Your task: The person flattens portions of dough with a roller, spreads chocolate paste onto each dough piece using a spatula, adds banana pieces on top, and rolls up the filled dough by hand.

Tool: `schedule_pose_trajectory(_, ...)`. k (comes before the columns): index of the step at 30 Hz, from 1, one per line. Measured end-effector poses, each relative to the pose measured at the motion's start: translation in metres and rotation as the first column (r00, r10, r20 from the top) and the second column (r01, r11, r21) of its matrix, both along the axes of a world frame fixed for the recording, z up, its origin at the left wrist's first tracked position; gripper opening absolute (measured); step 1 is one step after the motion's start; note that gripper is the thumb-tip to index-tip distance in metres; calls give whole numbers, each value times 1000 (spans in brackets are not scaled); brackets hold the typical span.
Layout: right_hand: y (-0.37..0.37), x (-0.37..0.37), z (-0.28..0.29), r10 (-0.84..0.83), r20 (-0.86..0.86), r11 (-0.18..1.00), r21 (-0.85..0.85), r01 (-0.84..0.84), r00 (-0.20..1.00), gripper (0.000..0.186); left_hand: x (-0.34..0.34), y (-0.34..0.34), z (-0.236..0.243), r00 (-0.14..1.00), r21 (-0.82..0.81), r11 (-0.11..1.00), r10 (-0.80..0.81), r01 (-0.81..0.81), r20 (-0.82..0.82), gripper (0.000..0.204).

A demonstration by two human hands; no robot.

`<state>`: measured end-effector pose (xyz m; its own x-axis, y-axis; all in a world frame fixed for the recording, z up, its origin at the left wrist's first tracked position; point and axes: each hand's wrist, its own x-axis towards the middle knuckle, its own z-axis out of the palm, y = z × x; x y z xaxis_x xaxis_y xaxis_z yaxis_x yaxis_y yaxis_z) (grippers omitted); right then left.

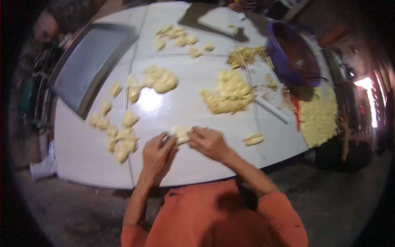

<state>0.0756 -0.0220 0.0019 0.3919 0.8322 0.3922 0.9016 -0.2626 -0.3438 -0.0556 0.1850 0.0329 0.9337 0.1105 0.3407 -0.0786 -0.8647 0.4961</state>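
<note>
A small flattened piece of pale yellow dough [180, 132] lies on the white tabletop between my two hands. My left hand [159, 151] grips its left edge, fingers bent and thumb toward the middle. At the opposite edge, my right hand [207, 142] pinches the dough with its fingertips. Left of my hands is a loose cluster of dough pieces [126, 140]. Beyond it sit larger, shiny dough lumps [158, 79]. Two finger-shaped dough pieces [253, 139] lie side by side to the right of my right hand.
A metal tray [90, 59] stands far left. Ahead is a lumpy dough mound [228, 92], with a white rod [271, 109] to its right. A purple basin [288, 55] and a broad yellow dough slab [319, 117] occupy the right side. More dough pieces [177, 36] lie farther back.
</note>
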Motion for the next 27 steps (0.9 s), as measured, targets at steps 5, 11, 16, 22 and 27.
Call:
schedule_pose_trajectory(5, -3, 12, -2, -7, -46, 1000, -24, 5, 999, 40, 9, 4, -21, 995, 104, 994, -36, 45, -92, 51)
schedule_pose_trajectory(11, 12, 8, 7, 41, -28, 997, -57, -42, 999, 51, 12, 18, -18, 968, 177, 966, -154, 190, -198, 69)
schedule_pose_trajectory(16, 11, 16, 8, 44, 2, 984, -172, -43, 999, 50, 10, 22, -20, 968, 203, 971, -78, 128, -238, 71)
schedule_pose_trajectory(22, 15, 22, 3, 88, -43, 995, -34, -89, 995, 31, 16, 25, -24, 987, 93, 988, -114, 125, -115, 56)
schedule_pose_trajectory(27, 8, 24, -1, 16, -77, 1000, -7, -17, 997, 32, 11, 18, -24, 998, -61, 997, -47, 50, 53, 35)
